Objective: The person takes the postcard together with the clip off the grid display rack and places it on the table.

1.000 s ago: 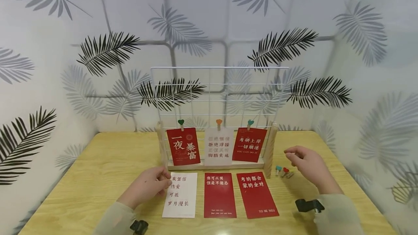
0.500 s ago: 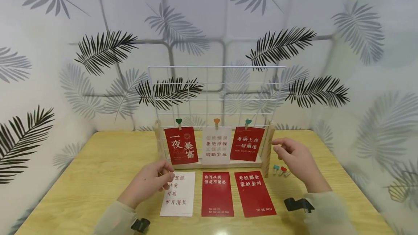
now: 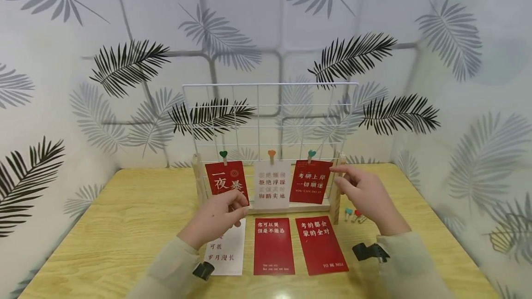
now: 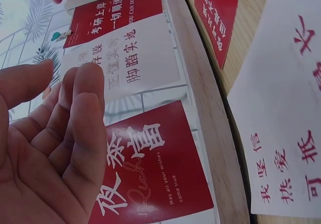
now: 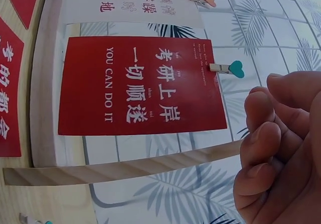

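My left hand (image 3: 216, 218) hovers over the top of a white card (image 3: 226, 262) on the table, in front of the left red card (image 3: 222, 176) hung on the rack. Its fingers (image 4: 83, 103) are loosely bent with nothing between them. My right hand (image 3: 367, 197) is in the air beside the rack's right post, close to the right red card (image 5: 143, 86) under a teal heart clip (image 5: 235, 69). Its fingers are bent too and hold nothing. Between the hung red cards is a white card (image 3: 272, 188) under an orange heart clip (image 3: 272, 154); a green heart clip (image 3: 223, 155) holds the left one.
The white wire grid rack (image 3: 270, 83) stands on a wooden base (image 3: 307, 207) against a leaf-patterned wall. Two red cards, the middle one (image 3: 274, 248) and the right one (image 3: 322, 248), lie in front. Several loose heart clips (image 3: 356, 213) lie by the right post.
My right hand has moved left and up, from above the loose clips toward the right hung card. My left hand has moved right and forward, now covering part of the left red card.
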Demonstrator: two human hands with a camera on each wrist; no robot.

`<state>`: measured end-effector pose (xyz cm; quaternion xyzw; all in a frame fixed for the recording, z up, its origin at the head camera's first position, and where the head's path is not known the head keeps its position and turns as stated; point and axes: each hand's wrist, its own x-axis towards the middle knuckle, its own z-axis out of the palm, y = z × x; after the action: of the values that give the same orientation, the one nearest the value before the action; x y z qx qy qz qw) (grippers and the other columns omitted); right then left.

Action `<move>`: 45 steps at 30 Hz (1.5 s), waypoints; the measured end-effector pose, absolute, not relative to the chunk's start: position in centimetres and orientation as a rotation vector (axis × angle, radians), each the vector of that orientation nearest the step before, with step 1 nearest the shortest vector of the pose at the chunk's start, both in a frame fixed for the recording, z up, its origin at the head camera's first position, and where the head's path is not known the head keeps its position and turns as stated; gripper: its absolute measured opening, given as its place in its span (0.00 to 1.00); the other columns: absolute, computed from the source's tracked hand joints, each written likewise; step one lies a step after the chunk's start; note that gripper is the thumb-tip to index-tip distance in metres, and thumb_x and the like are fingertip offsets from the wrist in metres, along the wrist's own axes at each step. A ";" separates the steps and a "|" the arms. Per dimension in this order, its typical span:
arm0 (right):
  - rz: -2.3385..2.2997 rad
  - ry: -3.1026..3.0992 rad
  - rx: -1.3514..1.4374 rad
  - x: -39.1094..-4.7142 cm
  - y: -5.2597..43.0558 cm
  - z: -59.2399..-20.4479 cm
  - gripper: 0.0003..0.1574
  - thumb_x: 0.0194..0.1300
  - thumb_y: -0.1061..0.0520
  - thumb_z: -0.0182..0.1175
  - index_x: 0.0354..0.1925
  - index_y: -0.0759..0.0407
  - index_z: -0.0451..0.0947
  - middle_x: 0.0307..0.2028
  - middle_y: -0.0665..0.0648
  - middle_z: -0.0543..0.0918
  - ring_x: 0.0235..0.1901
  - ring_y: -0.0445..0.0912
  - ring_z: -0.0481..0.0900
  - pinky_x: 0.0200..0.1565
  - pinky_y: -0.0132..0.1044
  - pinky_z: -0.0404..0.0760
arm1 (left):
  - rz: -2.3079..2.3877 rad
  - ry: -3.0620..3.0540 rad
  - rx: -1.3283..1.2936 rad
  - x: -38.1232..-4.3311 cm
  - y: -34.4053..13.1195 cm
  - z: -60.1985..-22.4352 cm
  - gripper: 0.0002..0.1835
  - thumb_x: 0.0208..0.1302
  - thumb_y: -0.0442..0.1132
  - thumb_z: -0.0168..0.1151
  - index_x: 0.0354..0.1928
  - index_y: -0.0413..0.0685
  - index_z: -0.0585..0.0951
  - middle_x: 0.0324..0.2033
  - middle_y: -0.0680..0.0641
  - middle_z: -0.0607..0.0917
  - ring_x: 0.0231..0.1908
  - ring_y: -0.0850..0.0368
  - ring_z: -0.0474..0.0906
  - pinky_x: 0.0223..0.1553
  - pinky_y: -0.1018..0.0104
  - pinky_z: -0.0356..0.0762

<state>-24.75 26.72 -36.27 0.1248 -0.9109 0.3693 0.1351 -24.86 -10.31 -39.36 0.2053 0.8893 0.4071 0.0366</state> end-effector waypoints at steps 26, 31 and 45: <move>0.851 -2.756 0.374 -28.2 23.3 -32.6 0.27 0.77 0.46 0.53 0.71 0.47 0.71 0.21 0.54 0.74 0.18 0.48 0.67 0.21 0.40 0.70 | 1.306 2.707 0.733 -27.7 -4.2 -37.0 0.10 0.71 0.44 0.63 0.50 0.52 0.82 0.37 0.57 0.84 0.36 0.57 0.81 0.38 0.60 0.81; 0.804 -2.756 0.369 -28.6 22.6 -32.5 0.27 0.78 0.47 0.52 0.70 0.49 0.73 0.26 0.55 0.82 0.20 0.48 0.70 0.23 0.41 0.72 | 1.315 2.711 0.763 -28.1 -2.8 -37.0 0.10 0.71 0.43 0.63 0.51 0.52 0.82 0.38 0.58 0.84 0.39 0.60 0.80 0.39 0.61 0.81; 0.765 -2.739 0.328 -29.4 21.7 -32.9 0.25 0.79 0.50 0.51 0.69 0.49 0.73 0.25 0.54 0.83 0.15 0.46 0.71 0.20 0.41 0.72 | 1.368 2.740 0.700 -29.1 -0.4 -37.2 0.14 0.70 0.42 0.63 0.55 0.49 0.80 0.39 0.57 0.84 0.41 0.60 0.80 0.45 0.60 0.80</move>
<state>-29.37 21.75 -32.86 0.1136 -0.9475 0.2647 0.1387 -29.06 -0.45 -37.18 0.2229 0.8722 0.4354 0.0000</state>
